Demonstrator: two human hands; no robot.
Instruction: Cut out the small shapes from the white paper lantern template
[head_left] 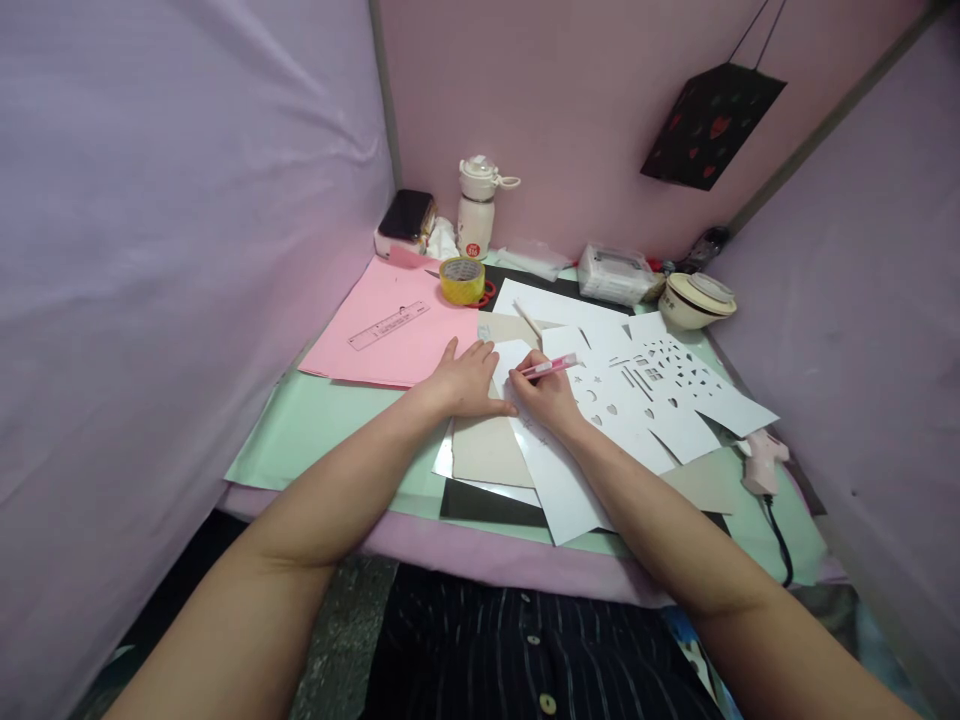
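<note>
1. Pen, pink & white, pinched btwn thumb & fingers of R hand; tip end at white sheet, barrel slanting up to the R.
2. L hand palm down, fingers spread, thumb reaching toward R hand; it presses on the papers at white sheet's L edge.
3. White sheet lies at a slant, near end pointing to the person, w/ small star shapes beside R wrist. Beige board shows just L of it; black sheet pokes out below, nearer the body.
4. R of the pen: cutout sheets, overlapping, w/ hearts, moon, stars, bars & window shapes. White stick lies just beyond R hand.
5. Pink sheets to the L, w/ clear ruler on top. Yellow tape roll at their far R corner, red-handled scissors partly hidden by it.
6. Far edge, L to R: dark flat device atop a white box, crumpled tissue, white bottle upright, clear case, lidded bowl.
7. R side: pale pink glue gun, black cord running off the near side. Black bag w/ red hearts hangs above, tilted. All items below it sit on a mint-green cover.
</note>
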